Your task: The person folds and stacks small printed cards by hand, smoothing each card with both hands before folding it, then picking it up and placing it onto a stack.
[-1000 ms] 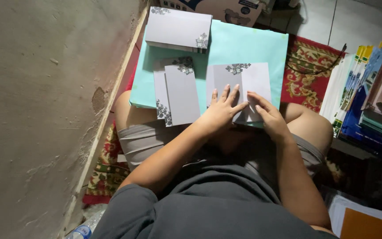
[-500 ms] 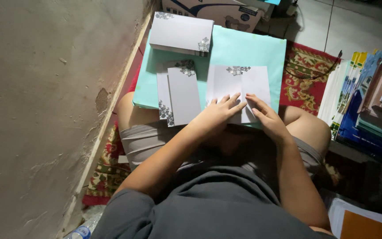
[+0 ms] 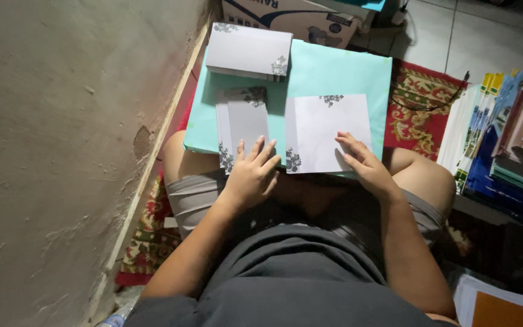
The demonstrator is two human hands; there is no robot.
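so the person is sitting cross-legged on the floor with a big teal sheet laid across their lap, filling the upper middle of the frame. the right hand sits at the lower right corner of a white folded card with grey floral corner prints, fingers loosely spread and lying flat on the paper, thumb along its bottom edge, not pinching anything. the left hand rests just left of that card, fingers spread, fingertips touching the bottom of a small stack of folded cards that lies beside the white card on the teal sheet. the two hands are apart, with the lower left corner of the white card between them.

further up, at the top of the frame, a thicker pile of the same grey-white cards overlaps the teal sheet's upper left corner. behind it is a cardboard box. a red patterned rug shows on the right of the sheet, and a stack of coloured paper fills the right edge. a plain wall takes up the left side.
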